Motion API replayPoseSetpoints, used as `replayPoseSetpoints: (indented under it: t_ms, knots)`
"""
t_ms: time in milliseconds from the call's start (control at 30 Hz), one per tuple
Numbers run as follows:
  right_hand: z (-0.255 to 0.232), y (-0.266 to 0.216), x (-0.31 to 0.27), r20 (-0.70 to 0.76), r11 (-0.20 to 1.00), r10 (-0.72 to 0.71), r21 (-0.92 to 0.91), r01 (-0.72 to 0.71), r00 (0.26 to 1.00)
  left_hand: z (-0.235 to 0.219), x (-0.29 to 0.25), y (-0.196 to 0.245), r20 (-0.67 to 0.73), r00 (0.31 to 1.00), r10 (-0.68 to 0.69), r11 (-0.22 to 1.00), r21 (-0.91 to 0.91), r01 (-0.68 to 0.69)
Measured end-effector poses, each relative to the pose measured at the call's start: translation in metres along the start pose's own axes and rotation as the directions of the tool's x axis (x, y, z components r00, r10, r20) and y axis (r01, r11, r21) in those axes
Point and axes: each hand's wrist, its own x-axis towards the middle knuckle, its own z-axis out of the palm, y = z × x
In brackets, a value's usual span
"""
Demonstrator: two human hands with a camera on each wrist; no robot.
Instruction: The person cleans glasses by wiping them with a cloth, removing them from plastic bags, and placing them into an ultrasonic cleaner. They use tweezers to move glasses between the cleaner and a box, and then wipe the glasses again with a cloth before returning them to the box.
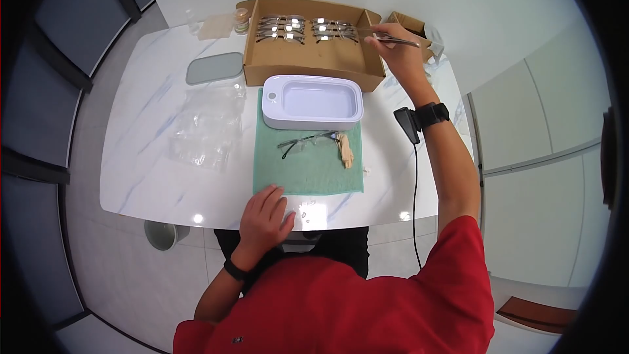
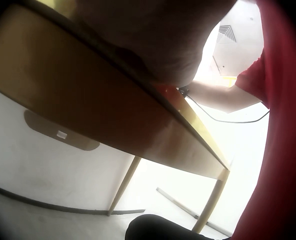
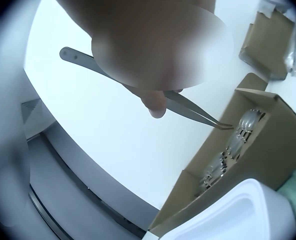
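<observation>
Over the cardboard box [image 1: 308,59], the right hand [image 1: 393,49] pinches tweezers [image 1: 386,38], tips closed on a pair of glasses [image 1: 334,29] lying in the box. The left hand [image 1: 264,215] rests flat, fingers relaxed, on the table [image 1: 144,157] edge.

1. The worktop [image 1: 137,157] is white marble with faint blue-grey veins.
2. The towel [image 1: 308,174] at its 6 o'clock edge is plain green.
3. The tub [image 1: 312,101] is glossy white.
4. The cardboard box [image 1: 308,65] at 12 o'clock is brown.
5. The lid [image 1: 215,68] at 10 o'clock is grey-green.
6. The tweezers [image 1: 393,40] are silver metal.
7. The shirt [image 1: 367,308] is red.
8. The wrist straps [image 1: 432,115] are black.
</observation>
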Motion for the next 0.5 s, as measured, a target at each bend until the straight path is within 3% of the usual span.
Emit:
replayPoseSetpoints:
  t_ms: [100, 500]
  knots:
    - [0.008, 0.005, 0.004, 0.074, 0.999, 0.034, 0.019, -0.036, 0.997, -0.001, 0.002, -0.001, 0.017, 1.0, 0.002, 1.0, -0.001, -0.002]
    - [0.031, 0.033, 0.016, 0.086, 0.999, -0.011, 0.053, 0.007, 0.996, 0.002, 0.002, -0.004, 0.051, 0.999, 0.0, 1.0, 0.01, -0.001]
